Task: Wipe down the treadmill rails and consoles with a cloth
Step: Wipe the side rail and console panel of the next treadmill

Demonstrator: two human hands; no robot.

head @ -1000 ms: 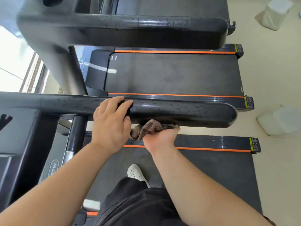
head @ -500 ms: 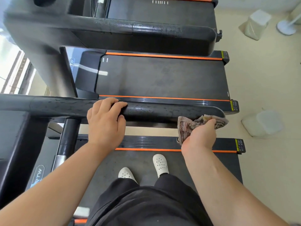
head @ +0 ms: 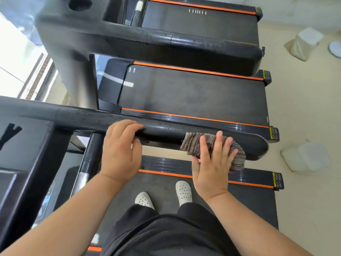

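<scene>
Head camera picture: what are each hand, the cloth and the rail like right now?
left hand: fingers curled over the rail, gripping it.
right hand: flat, fingers straight, pressing the cloth.
cloth: draped over the rail near its rounded end.
rail: speckled, partly covered by the cloth.

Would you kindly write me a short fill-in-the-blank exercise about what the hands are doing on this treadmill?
1. The left hand grips the handrail while the right hand presses a striped ____ on it.
2. The long edge stripes are ____.
3. The person's perforated shoes are ____.
Missing words: cloth, orange, white.
</scene>
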